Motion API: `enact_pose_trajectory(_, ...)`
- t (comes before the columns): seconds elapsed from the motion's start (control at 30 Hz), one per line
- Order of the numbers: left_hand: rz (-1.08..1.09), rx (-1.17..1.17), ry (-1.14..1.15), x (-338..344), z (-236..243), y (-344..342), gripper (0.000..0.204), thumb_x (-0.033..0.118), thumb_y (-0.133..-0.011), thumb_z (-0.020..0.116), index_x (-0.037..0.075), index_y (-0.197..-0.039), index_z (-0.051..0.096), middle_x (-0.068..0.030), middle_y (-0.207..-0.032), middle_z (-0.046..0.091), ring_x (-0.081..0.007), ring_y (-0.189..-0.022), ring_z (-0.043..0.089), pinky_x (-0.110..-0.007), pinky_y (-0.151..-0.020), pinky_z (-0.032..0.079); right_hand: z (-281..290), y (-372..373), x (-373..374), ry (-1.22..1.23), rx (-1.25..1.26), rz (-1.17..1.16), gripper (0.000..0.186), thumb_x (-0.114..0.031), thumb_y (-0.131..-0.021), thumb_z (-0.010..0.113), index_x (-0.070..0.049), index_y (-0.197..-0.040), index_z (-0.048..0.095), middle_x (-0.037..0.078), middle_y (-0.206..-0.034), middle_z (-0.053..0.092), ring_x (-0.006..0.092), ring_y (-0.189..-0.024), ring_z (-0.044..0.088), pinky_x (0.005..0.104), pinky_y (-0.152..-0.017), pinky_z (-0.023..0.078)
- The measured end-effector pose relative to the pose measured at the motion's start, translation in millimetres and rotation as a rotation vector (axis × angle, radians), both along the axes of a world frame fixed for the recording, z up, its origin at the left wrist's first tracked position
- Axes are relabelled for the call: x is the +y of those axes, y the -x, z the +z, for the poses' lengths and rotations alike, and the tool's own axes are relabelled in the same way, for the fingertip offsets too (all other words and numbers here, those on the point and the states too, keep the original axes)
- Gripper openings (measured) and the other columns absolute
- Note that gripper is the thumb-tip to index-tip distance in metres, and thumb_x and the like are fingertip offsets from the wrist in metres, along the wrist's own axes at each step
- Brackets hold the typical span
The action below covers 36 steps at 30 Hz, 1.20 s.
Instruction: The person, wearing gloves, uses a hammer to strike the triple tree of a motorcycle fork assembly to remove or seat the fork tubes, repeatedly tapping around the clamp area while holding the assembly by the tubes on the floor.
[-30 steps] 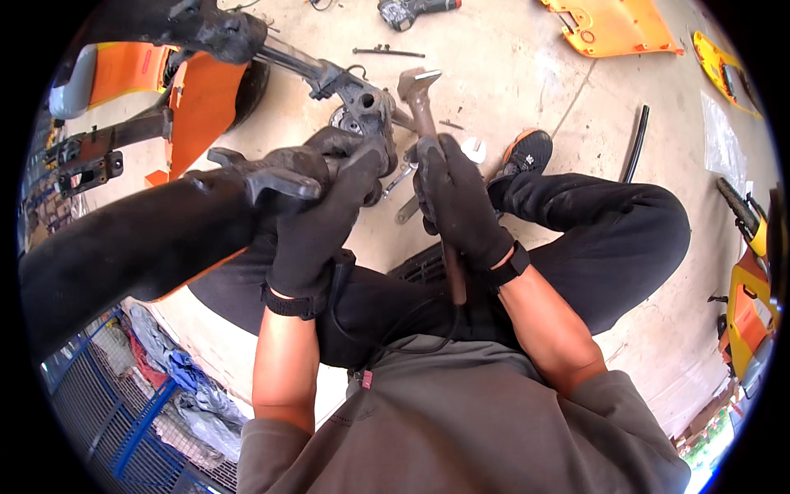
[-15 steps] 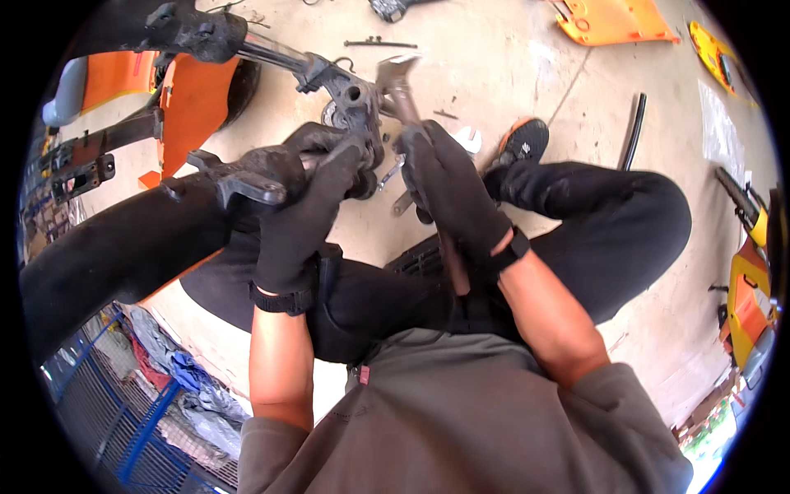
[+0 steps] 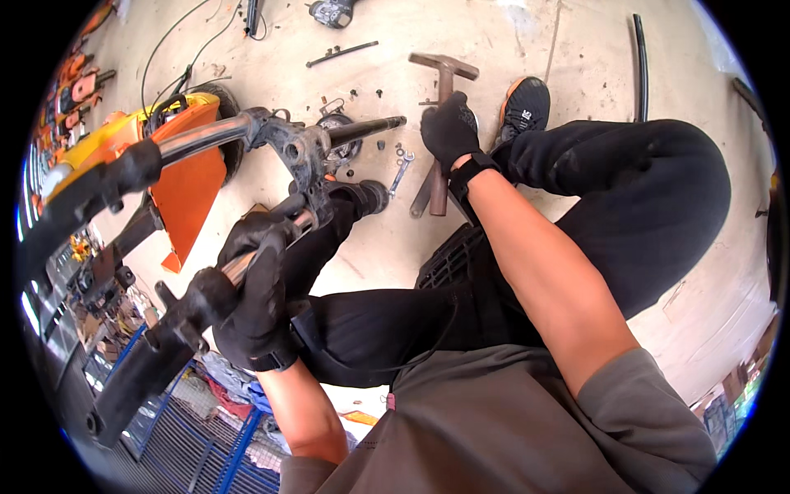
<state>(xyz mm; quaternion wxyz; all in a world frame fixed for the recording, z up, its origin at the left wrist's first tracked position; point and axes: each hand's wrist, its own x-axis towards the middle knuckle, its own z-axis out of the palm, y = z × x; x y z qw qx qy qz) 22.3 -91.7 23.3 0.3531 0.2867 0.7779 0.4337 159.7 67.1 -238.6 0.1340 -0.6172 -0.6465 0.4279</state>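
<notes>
My left hand point(image 3: 257, 288), in a black glove, is wrapped round the near bare metal tube of a front fork point(image 3: 295, 156). Two black lower legs extend from this fork toward the lower left. From its clamp a dark steering stem point(image 3: 366, 130) points right. My gloved right hand point(image 3: 449, 132) grips a hammer point(image 3: 444, 64) around its rusty brown handle, apart from the fork. The hammer's head faces away from me, and its handle end shows below the hand. A larger flat tool point(image 3: 423, 194) lies on the floor beside the handle, partly hidden.
On the floor are a combination wrench point(image 3: 401, 171), a long bolt or rod point(image 3: 342, 54), small nuts, a black power tool point(image 3: 331, 11) and a black tube point(image 3: 640, 70). An orange body panel point(image 3: 189, 189) stands behind the fork. Blue wire racking point(image 3: 234, 453) is at lower left.
The fork has turned and swung left, bringing its stem into view. My left hand has moved down and left with it. My right hand has drawn the hammer away from the clamp, rightward and farther out.
</notes>
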Motion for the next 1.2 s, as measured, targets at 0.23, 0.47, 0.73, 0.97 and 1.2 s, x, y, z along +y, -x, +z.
enact_pose_trajectory(0.23, 0.054, -0.013, 0.04, 3.9, 0.6, 5.1, 0.014, 0.014, -0.087, 0.057, 0.0, -0.085, 0.058, -0.0152, -0.09, 0.06, -0.0236, -0.089, 0.057, -0.038, -0.09, 0.043, -81.3, -9.8, -31.5, 0.065, -0.081, -0.028, 0.038, -0.015, -0.085, 0.061, 0.006, -0.111, 0.043, 0.029, -0.094, 0.062, 0.0436, -0.084, 0.063, 0.0479, -0.077, 0.05)
enact_pose_trajectory(0.47, 0.117, -0.104, 0.024, 7.2, -0.2, 15.2, 0.017, 0.016, -0.087, 0.058, 0.0, -0.092, 0.054, -0.0166, -0.094, 0.059, -0.0204, -0.085, 0.054, -0.032, -0.083, 0.043, -45.1, -5.1, -18.0, 0.27, -0.42, 0.073, 0.036, -0.01, -0.083, 0.059, 0.005, -0.113, 0.046, 0.026, -0.115, 0.056, 0.0401, -0.107, 0.058, 0.0461, -0.083, 0.051)
enact_pose_trajectory(0.73, 0.082, -0.003, 0.102, 14.8, 3.7, 14.4, 0.017, 0.017, -0.087, 0.058, 0.001, -0.089, 0.054, -0.0166, -0.093, 0.06, -0.02, -0.085, 0.055, -0.032, -0.083, 0.043, 47.6, 40.3, -48.5, 1.845, 1.186, 0.292, 0.053, -0.045, -0.096, 0.06, -0.002, -0.126, 0.057, 0.015, -0.116, 0.065, 0.0253, -0.101, 0.066, 0.0433, -0.089, 0.056)
enact_pose_trajectory(0.97, 0.114, -0.064, 0.014, 24.4, 4.7, -1.5, 0.016, 0.015, -0.087, 0.061, 0.001, -0.09, 0.056, -0.0173, -0.093, 0.061, -0.0213, -0.085, 0.056, -0.034, -0.084, 0.044, 116.4, 77.7, -84.0, 1.603, 1.832, -0.078, 0.046, -0.038, -0.097, 0.061, -0.006, -0.128, 0.056, 0.011, -0.112, 0.066, 0.0234, -0.11, 0.061, 0.0397, -0.093, 0.052)
enact_pose_trajectory(1.2, 0.152, -0.069, -0.163, 7.5, 40.1, -15.3, 0.03, 0.028, -0.091, 0.066, 0.007, -0.086, 0.045, -0.0078, -0.083, 0.048, -0.0183, -0.078, 0.05, -0.035, -0.082, 0.042, 177.5, 63.8, -73.7, 1.559, 1.609, -0.118, 0.022, -0.024, -0.09, 0.07, -0.004, -0.097, 0.067, 0.002, -0.084, 0.065, 0.0117, -0.076, 0.062, 0.0257, -0.067, 0.05)
